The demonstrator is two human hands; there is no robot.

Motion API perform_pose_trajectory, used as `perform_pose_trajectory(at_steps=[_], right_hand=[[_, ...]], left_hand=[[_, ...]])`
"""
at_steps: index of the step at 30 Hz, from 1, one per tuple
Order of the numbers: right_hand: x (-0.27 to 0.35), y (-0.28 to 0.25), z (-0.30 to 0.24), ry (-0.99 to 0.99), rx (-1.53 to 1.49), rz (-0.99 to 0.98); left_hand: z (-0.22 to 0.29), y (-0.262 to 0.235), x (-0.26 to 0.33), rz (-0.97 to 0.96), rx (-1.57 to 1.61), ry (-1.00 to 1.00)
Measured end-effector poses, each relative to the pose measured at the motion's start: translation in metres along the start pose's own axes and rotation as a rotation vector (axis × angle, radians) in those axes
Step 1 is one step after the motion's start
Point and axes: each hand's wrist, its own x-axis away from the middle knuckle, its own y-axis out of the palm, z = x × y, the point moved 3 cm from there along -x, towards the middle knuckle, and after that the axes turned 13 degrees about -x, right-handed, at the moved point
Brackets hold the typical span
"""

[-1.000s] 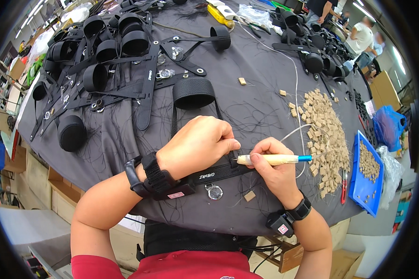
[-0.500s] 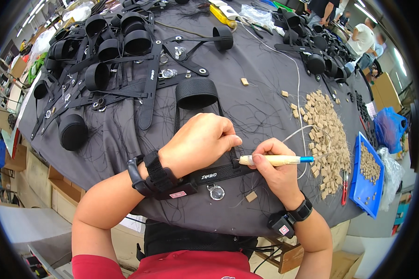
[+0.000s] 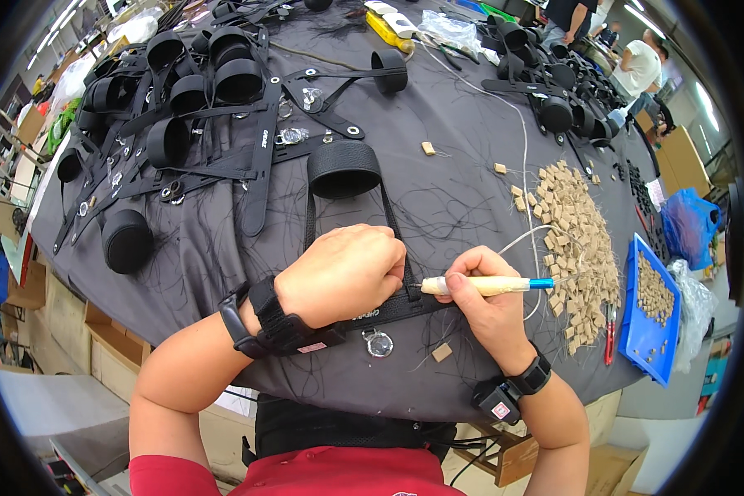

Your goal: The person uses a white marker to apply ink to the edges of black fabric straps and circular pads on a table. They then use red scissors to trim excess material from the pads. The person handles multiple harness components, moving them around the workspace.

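Note:
My right hand (image 3: 489, 310) grips a corded pen-shaped tool (image 3: 492, 286) with a cream handle and a blue end. Its thin tip touches or nearly touches the black strap piece (image 3: 417, 307), where a narrow side strap joins the wide band. Over that band, my left hand (image 3: 335, 273) is closed, fingers curled under and thumb side toward the tip; what it pinches is hidden. Beyond it, a round black cuff (image 3: 345, 178) stands at the far end of the narrow straps. A metal ring in clear wrap (image 3: 378, 343) hangs at the band's near edge.
Many black strapped cuffs (image 3: 174, 140) are heaped at left, more at back right. A pile of small tan tags (image 3: 574, 248) lies right of my hand, beside a blue tray (image 3: 634, 335) and red-handled tool (image 3: 610, 339). A white cord (image 3: 527, 157) crosses the dark cloth; loose threads lie about.
My left hand has lowered slightly toward me, its thumb and fingertips now tucked by the strap instead of raised. My right hand and the tool have shifted a little left.

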Motion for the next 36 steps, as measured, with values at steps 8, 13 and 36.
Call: perform_pose_trajectory(at_steps=[8,13,36], right_hand=[[0.000,0.000,0.001,-0.003,-0.005,0.009],[0.001,0.000,0.002,0.001,0.000,0.015],[0.000,0.000,0.001,0.023,-0.058,0.050]], left_hand=[[0.007,-0.007,-0.002,0.187,-0.017,0.202],[0.004,-0.005,-0.003,0.209,0.025,0.225],[-0.004,-0.021,-0.001,0.284,0.094,0.116]])
